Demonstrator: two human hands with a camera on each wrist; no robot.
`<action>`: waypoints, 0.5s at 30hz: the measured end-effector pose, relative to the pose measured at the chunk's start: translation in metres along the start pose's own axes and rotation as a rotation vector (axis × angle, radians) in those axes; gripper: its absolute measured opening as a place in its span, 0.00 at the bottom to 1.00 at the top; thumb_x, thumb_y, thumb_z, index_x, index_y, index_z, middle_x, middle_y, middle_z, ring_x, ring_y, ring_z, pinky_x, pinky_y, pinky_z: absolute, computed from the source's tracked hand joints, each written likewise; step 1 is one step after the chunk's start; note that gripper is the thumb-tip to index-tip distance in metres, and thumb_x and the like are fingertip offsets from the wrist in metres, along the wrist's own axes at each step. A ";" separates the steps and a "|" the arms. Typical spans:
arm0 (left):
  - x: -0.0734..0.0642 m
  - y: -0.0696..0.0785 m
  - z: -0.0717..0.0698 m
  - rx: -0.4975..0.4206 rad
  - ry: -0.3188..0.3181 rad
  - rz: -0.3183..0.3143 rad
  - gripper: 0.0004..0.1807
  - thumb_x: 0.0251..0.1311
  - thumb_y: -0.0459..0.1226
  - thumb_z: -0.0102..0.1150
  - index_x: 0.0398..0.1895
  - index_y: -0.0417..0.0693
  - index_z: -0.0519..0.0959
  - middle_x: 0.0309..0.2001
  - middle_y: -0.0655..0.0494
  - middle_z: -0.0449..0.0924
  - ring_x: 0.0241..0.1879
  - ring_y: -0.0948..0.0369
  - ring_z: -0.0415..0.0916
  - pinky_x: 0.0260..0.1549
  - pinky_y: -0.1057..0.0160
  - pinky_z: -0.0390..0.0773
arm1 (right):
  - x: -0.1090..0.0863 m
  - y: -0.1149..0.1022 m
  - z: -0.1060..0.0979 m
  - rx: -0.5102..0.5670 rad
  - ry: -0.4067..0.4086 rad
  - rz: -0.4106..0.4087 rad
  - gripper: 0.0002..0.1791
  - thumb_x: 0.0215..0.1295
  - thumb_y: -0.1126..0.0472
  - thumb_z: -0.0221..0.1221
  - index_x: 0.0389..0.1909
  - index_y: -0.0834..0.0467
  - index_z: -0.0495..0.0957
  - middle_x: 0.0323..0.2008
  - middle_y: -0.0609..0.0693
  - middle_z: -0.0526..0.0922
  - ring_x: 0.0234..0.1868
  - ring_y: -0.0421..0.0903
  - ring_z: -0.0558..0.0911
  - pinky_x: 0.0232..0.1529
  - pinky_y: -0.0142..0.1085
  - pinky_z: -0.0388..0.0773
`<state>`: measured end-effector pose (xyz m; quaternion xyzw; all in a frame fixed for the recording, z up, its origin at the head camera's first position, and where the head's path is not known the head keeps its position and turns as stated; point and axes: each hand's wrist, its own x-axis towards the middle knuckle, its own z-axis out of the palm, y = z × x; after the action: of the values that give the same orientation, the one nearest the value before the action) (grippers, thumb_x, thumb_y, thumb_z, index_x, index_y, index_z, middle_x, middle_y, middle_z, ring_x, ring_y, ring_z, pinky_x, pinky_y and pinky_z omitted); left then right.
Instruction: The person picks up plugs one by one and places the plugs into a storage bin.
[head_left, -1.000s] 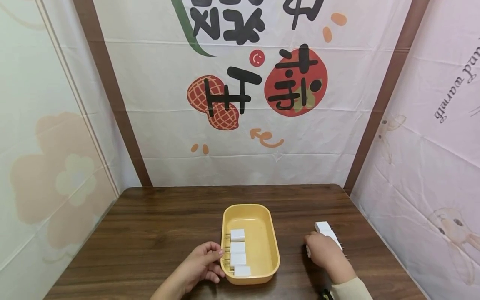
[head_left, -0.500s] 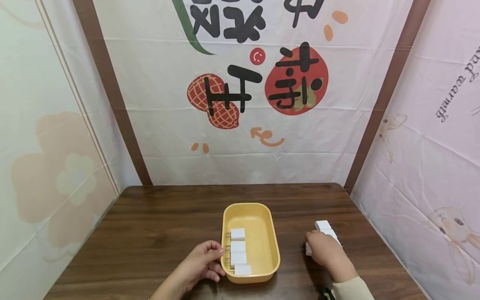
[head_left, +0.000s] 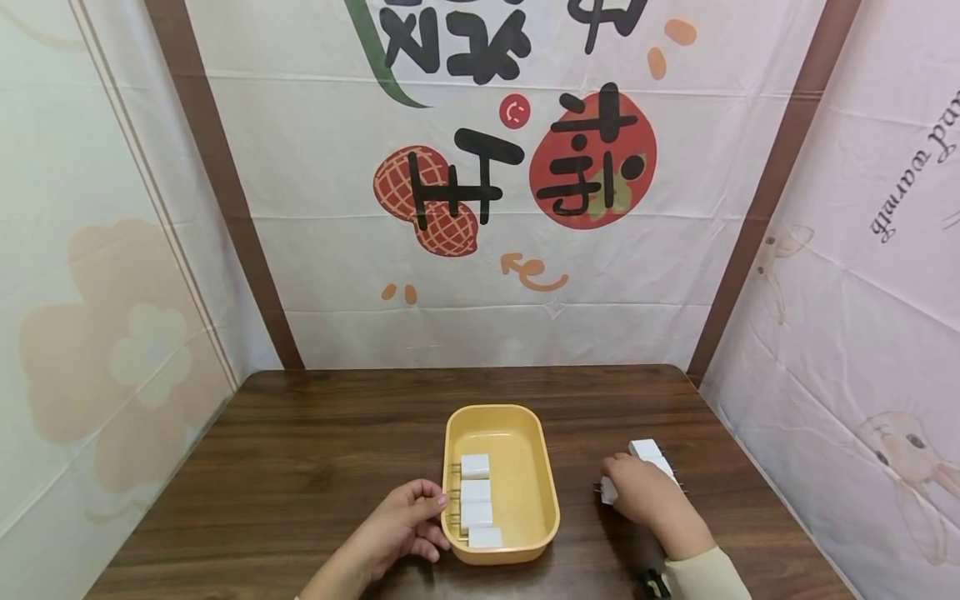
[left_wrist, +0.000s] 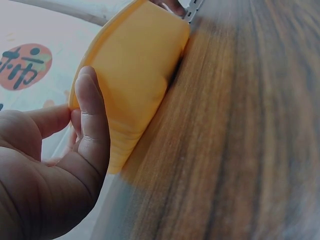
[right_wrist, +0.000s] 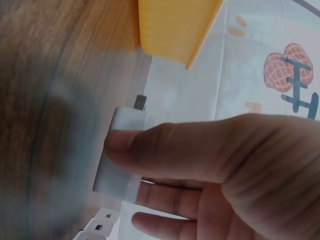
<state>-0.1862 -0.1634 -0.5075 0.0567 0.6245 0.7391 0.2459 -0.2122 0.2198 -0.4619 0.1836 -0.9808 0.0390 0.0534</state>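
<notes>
My left hand (head_left: 408, 521) pinches the left rim of the yellow tray (head_left: 557, 512); in the left wrist view, fingers of the left hand (left_wrist: 60, 165) lie at its rim and outer wall. Several white charger plugs (head_left: 476, 492) lie in a column along the tray's left side, prongs facing left. Right of the tray, my right hand (head_left: 645, 500) holds another white charger plug (right_wrist: 120, 167) between thumb and fingers, its prongs pointing left toward the tray. Just beyond that hand, a slanted row of white charger plugs (head_left: 645, 449) is partly hidden by it.
Everything stands on a dark wood-grain table (head_left: 337, 442). A printed cloth (head_left: 330, 250) hangs behind its far edge, with more cloth at both sides. A small dark object (head_left: 655, 583) shows beside the right sleeve.
My right hand has drawn one charger plug away from the row, slightly left, so its prongs now show. The left hand and tray have stayed in place.
</notes>
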 end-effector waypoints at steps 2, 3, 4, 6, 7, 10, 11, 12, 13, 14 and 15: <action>0.000 0.000 0.000 -0.002 0.002 0.000 0.17 0.75 0.41 0.57 0.53 0.38 0.66 0.33 0.48 0.82 0.26 0.60 0.84 0.22 0.65 0.84 | 0.002 -0.001 -0.001 0.008 -0.011 -0.008 0.15 0.48 0.75 0.71 0.35 0.58 0.81 0.34 0.51 0.82 0.36 0.52 0.83 0.37 0.50 0.82; -0.001 0.000 0.000 -0.002 0.003 0.000 0.17 0.75 0.41 0.56 0.53 0.38 0.66 0.33 0.48 0.82 0.26 0.60 0.84 0.22 0.65 0.84 | 0.003 -0.001 -0.002 0.010 -0.014 -0.011 0.15 0.47 0.75 0.71 0.35 0.58 0.81 0.34 0.52 0.82 0.36 0.52 0.83 0.38 0.50 0.82; -0.001 0.000 0.000 -0.002 0.003 0.001 0.17 0.75 0.41 0.56 0.53 0.38 0.66 0.33 0.48 0.82 0.26 0.60 0.84 0.22 0.65 0.84 | 0.003 -0.001 -0.003 0.011 -0.015 -0.014 0.16 0.47 0.75 0.72 0.36 0.58 0.81 0.34 0.52 0.82 0.36 0.52 0.83 0.37 0.50 0.82; -0.001 0.000 0.001 -0.001 0.004 0.002 0.16 0.75 0.41 0.56 0.53 0.38 0.66 0.33 0.48 0.82 0.26 0.60 0.84 0.22 0.65 0.84 | 0.004 -0.001 -0.004 0.012 -0.016 -0.021 0.16 0.46 0.74 0.72 0.36 0.58 0.81 0.35 0.52 0.82 0.36 0.52 0.83 0.37 0.50 0.82; -0.001 0.000 0.001 -0.001 0.005 0.002 0.16 0.75 0.41 0.55 0.52 0.39 0.66 0.33 0.48 0.82 0.26 0.60 0.84 0.22 0.65 0.84 | 0.005 -0.001 -0.004 0.012 -0.015 -0.024 0.17 0.46 0.74 0.72 0.36 0.58 0.81 0.36 0.52 0.82 0.36 0.52 0.83 0.37 0.50 0.82; -0.001 0.000 0.001 0.000 0.003 -0.001 0.15 0.76 0.40 0.55 0.52 0.39 0.66 0.33 0.48 0.82 0.26 0.60 0.84 0.22 0.65 0.84 | 0.005 -0.002 -0.005 0.010 -0.015 -0.040 0.16 0.46 0.73 0.73 0.36 0.58 0.81 0.36 0.51 0.82 0.35 0.51 0.83 0.36 0.49 0.82; -0.001 0.000 0.001 0.000 0.003 -0.002 0.15 0.75 0.40 0.55 0.53 0.38 0.66 0.33 0.48 0.82 0.26 0.60 0.84 0.22 0.65 0.84 | 0.005 -0.002 -0.006 0.007 -0.014 -0.044 0.16 0.46 0.72 0.73 0.36 0.58 0.80 0.35 0.51 0.82 0.35 0.51 0.82 0.36 0.49 0.82; -0.001 0.000 0.001 0.000 0.003 -0.002 0.16 0.75 0.40 0.55 0.53 0.38 0.66 0.33 0.48 0.82 0.26 0.60 0.84 0.22 0.65 0.84 | 0.006 -0.002 -0.007 0.001 -0.013 -0.048 0.16 0.45 0.71 0.73 0.36 0.58 0.80 0.35 0.51 0.82 0.35 0.50 0.82 0.36 0.48 0.81; -0.001 0.000 0.000 0.000 0.003 -0.001 0.16 0.75 0.41 0.56 0.53 0.38 0.66 0.33 0.47 0.82 0.26 0.60 0.84 0.22 0.65 0.84 | 0.006 -0.002 -0.008 -0.003 -0.011 -0.051 0.16 0.46 0.71 0.73 0.36 0.58 0.80 0.35 0.51 0.82 0.34 0.50 0.82 0.35 0.48 0.81; -0.001 0.000 0.000 -0.001 0.003 0.000 0.17 0.75 0.41 0.56 0.53 0.38 0.66 0.33 0.47 0.82 0.26 0.60 0.84 0.22 0.65 0.84 | 0.007 -0.003 -0.008 -0.006 -0.013 -0.053 0.16 0.46 0.70 0.73 0.36 0.58 0.80 0.35 0.51 0.82 0.35 0.50 0.81 0.35 0.48 0.81; -0.001 0.000 0.000 -0.001 0.003 0.001 0.17 0.75 0.41 0.56 0.53 0.38 0.66 0.33 0.47 0.82 0.26 0.60 0.84 0.22 0.65 0.84 | 0.008 -0.003 -0.010 -0.007 -0.013 -0.054 0.16 0.45 0.70 0.73 0.36 0.58 0.80 0.35 0.51 0.82 0.35 0.50 0.81 0.35 0.48 0.81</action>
<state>-0.1856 -0.1637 -0.5077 0.0560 0.6244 0.7398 0.2445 -0.2171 0.2149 -0.4511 0.2102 -0.9759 0.0331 0.0487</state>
